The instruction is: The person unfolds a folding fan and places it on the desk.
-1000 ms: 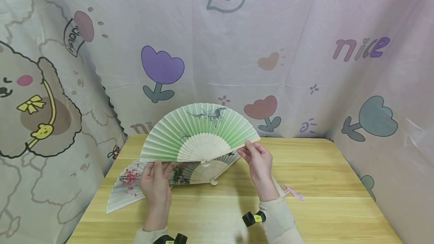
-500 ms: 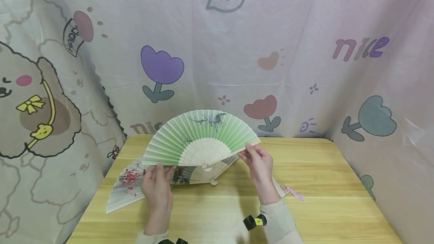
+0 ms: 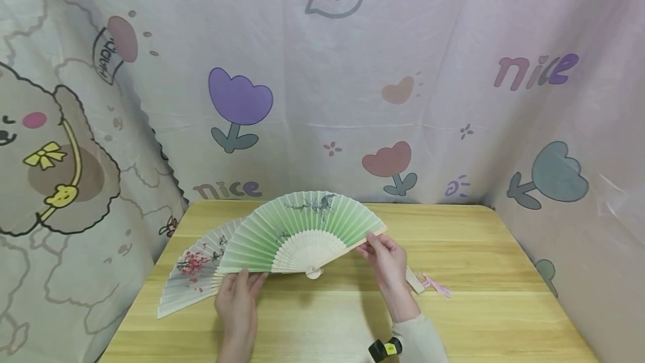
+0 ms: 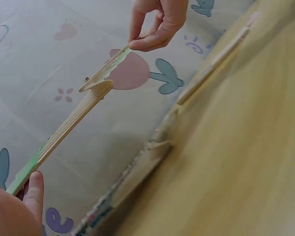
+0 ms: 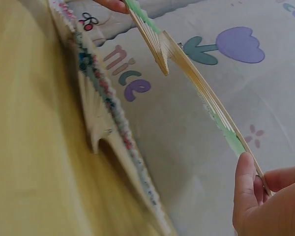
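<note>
An open green folding fan (image 3: 307, 220) with a dark branch print is spread over the table, its pivot toward me. My left hand (image 3: 238, 301) pinches its left edge, thumb on top. At its right end stick, my right hand (image 3: 388, 268) pinches with thumb and fingers. Both wrist views show the fan edge-on, raised above the tabletop. Beneath it lies another open fan (image 5: 101, 108) with a flowery print, hidden behind the green one in the head view. A white open fan (image 3: 194, 265) with red blossoms lies at the left, partly covered.
A folded fan stick (image 3: 415, 282) with a pink tassel (image 3: 437, 285) lies beside my right wrist. The wooden table (image 3: 484, 262) meets a printed cloth backdrop (image 3: 322, 88) at its back, with cloth at both sides.
Both hands have lowered the green fan toward me and the table. It now covers the patterned fan beneath, which showed below it earlier. The white fan and tassel stay put.
</note>
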`<action>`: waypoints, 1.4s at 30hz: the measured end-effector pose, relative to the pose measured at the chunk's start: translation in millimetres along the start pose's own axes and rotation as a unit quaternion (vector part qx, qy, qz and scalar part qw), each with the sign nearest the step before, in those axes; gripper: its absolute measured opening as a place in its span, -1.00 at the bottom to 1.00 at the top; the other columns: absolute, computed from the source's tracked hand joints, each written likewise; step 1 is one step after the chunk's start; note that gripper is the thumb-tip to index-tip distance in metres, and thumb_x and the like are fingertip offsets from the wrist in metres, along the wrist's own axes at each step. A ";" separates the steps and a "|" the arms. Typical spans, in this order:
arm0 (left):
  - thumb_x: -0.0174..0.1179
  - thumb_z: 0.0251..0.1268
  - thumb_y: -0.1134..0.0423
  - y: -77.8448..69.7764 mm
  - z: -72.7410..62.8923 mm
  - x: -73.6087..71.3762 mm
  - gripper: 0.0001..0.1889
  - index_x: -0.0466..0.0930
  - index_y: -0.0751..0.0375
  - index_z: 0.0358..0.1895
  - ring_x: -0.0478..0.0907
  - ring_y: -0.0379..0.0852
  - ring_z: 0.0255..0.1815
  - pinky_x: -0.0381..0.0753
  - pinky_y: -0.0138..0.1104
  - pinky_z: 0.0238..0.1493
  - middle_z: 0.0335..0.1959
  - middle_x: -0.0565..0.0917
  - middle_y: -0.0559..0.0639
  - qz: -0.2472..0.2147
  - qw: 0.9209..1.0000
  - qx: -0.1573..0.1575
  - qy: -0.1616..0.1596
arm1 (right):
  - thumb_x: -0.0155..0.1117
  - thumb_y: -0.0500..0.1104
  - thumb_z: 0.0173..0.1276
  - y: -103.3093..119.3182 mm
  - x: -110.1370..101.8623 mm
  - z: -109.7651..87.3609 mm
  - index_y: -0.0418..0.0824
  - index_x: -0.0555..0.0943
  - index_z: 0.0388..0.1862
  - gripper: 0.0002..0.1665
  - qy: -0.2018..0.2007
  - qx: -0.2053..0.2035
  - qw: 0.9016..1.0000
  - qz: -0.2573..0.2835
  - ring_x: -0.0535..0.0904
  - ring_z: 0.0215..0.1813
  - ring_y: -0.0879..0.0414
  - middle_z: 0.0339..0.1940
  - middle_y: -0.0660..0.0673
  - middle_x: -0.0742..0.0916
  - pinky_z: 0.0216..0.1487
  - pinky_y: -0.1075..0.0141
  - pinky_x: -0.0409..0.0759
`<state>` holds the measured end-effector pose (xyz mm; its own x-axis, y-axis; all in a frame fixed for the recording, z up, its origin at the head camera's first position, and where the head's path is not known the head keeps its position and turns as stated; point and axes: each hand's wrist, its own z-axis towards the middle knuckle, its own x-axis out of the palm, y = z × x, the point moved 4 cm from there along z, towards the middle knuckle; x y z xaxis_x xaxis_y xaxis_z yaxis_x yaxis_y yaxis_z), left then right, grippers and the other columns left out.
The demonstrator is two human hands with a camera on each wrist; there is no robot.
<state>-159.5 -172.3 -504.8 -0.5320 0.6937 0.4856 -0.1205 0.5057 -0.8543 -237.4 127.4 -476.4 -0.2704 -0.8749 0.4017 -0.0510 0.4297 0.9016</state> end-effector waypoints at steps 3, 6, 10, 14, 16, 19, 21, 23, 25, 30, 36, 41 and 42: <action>0.00 0.69 0.36 8.3 -5.7 -6.6 -0.82 0.46 0.48 -0.01 0.75 -0.18 -0.18 0.84 -0.33 0.13 -0.14 0.69 0.02 0.026 1.000 -0.016 0.005 | 0.33 -0.30 0.52 -9.0 -9.8 -4.6 -0.22 0.55 -0.45 -0.72 0.003 0.008 1.000 -0.014 0.76 -0.35 0.16 -0.42 -0.03 0.76 -0.07 0.34 0.88; -0.03 0.70 0.34 16.3 -12.0 -13.7 -0.81 0.44 0.47 0.05 0.74 -0.20 -0.15 0.83 -0.34 0.15 -0.10 0.67 0.01 0.052 0.998 -0.036 0.011 | 0.32 -0.31 0.53 -19.3 -20.8 -10.0 -0.23 0.55 -0.43 -0.74 0.006 0.017 1.000 -0.021 0.75 -0.33 0.15 -0.40 -0.04 0.74 -0.02 0.32 0.88; -0.07 0.71 0.34 24.8 -17.6 -21.6 -0.74 0.38 0.54 0.14 0.73 -0.22 -0.13 0.83 -0.34 0.16 -0.02 0.62 0.06 0.079 0.995 -0.062 0.022 | 0.30 -0.31 0.54 -31.3 -33.6 -17.7 -0.23 0.53 -0.43 -0.73 0.003 0.033 0.999 -0.024 0.75 -0.33 0.15 -0.42 -0.04 0.73 -0.02 0.32 0.88; -0.13 0.70 0.34 31.8 -20.6 -27.7 -0.59 0.23 0.64 0.35 0.74 -0.23 -0.14 0.83 -0.34 0.15 0.04 0.59 0.19 0.104 0.991 -0.083 0.030 | 0.29 -0.31 0.55 -40.5 -42.9 -23.5 -0.23 0.54 -0.43 -0.73 -0.003 0.046 0.999 -0.029 0.75 -0.33 0.16 -0.44 -0.04 0.74 -0.03 0.33 0.88; -0.14 0.69 0.35 35.8 -22.1 -30.9 -0.57 0.19 0.67 0.37 0.75 -0.22 -0.17 0.85 -0.33 0.12 0.02 0.60 0.22 0.108 0.989 -0.094 0.027 | 0.28 -0.31 0.55 -44.5 -47.0 -25.3 -0.23 0.55 -0.42 -0.73 -0.005 0.051 0.998 -0.033 0.75 -0.33 0.16 -0.43 -0.04 0.74 -0.03 0.32 0.88; -0.14 0.66 0.37 41.8 -24.2 -35.9 -0.58 0.20 0.69 0.34 0.76 -0.22 -0.22 0.87 -0.32 0.07 -0.06 0.65 0.21 0.111 0.988 -0.107 0.017 | 0.28 -0.32 0.55 -49.5 -52.7 -26.9 -0.22 0.55 -0.44 -0.72 -0.008 0.054 0.998 -0.042 0.76 -0.34 0.16 -0.44 -0.04 0.75 -0.05 0.32 0.89; -0.13 0.64 0.38 45.4 -25.6 -39.2 -0.61 0.23 0.69 0.29 0.77 -0.21 -0.25 0.88 -0.31 0.03 -0.14 0.68 0.19 0.114 0.987 -0.115 0.008 | 0.27 -0.33 0.55 -52.1 -56.0 -28.1 -0.22 0.55 -0.46 -0.70 -0.010 0.053 0.997 -0.049 0.76 -0.35 0.16 -0.45 -0.04 0.75 -0.07 0.32 0.89; -0.11 0.62 0.39 48.6 -26.4 -42.2 -0.64 0.25 0.69 0.24 0.78 -0.20 -0.27 0.89 -0.29 -0.01 -0.19 0.69 0.19 0.121 0.985 -0.121 0.003 | 0.26 -0.33 0.55 -54.7 -59.1 -29.4 -0.22 0.54 -0.49 -0.68 -0.011 0.051 0.997 -0.058 0.76 -0.35 0.16 -0.46 -0.05 0.75 -0.08 0.32 0.89; -0.10 0.62 0.40 51.3 -26.9 -44.9 -0.66 0.27 0.71 0.18 0.79 -0.18 -0.28 0.90 -0.28 -0.04 -0.23 0.71 0.22 0.132 0.983 -0.126 0.002 | 0.27 -0.32 0.55 -57.3 -61.8 -31.4 -0.23 0.53 -0.50 -0.67 -0.014 0.055 0.996 -0.062 0.76 -0.35 0.15 -0.45 -0.05 0.75 -0.08 0.31 0.89; -0.06 0.59 0.40 53.1 -27.8 -48.7 -0.63 0.27 0.75 0.19 0.81 -0.10 -0.27 0.91 -0.27 -0.07 -0.23 0.74 0.25 0.165 0.977 -0.132 0.007 | 0.30 -0.28 0.55 -62.9 -67.5 -35.7 -0.25 0.54 -0.42 -0.73 -0.022 0.072 0.995 -0.065 0.76 -0.32 0.16 -0.40 -0.06 0.76 -0.05 0.31 0.89; -0.05 0.58 0.41 53.2 -27.2 -53.3 -0.51 0.19 0.81 0.35 0.84 0.04 -0.20 0.91 -0.22 -0.08 -0.18 0.76 0.41 0.179 0.972 -0.150 0.016 | 0.33 -0.30 0.52 -65.2 -69.5 -37.9 -0.30 0.57 -0.38 -0.78 -0.031 0.071 0.995 -0.069 0.77 -0.34 0.12 -0.43 -0.09 0.77 -0.08 0.27 0.90; -0.01 0.61 0.42 56.7 -24.1 -59.4 -0.51 0.17 0.85 0.33 0.82 0.25 -0.09 0.91 -0.12 -0.02 -0.10 0.69 0.60 0.165 0.970 -0.175 0.041 | 0.35 -0.28 0.50 -66.1 -72.0 -39.6 -0.32 0.57 -0.37 -0.78 -0.039 0.078 0.992 -0.091 0.78 -0.37 0.11 -0.46 -0.11 0.79 -0.15 0.24 0.91; 0.00 0.62 0.42 57.1 -23.2 -61.1 -0.52 0.18 0.85 0.31 0.81 0.28 -0.07 0.91 -0.11 -0.01 -0.11 0.70 0.59 0.164 0.969 -0.179 0.046 | 0.36 -0.27 0.50 -65.9 -72.8 -40.1 -0.33 0.58 -0.36 -0.78 -0.041 0.080 0.991 -0.096 0.79 -0.38 0.10 -0.46 -0.11 0.79 -0.17 0.23 0.91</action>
<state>-114.4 -173.9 -579.0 -0.4128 0.8822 0.2267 0.3502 0.3834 -0.8546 -175.8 153.9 -558.6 -0.3173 -0.9259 0.2051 -0.2584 0.2926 0.9207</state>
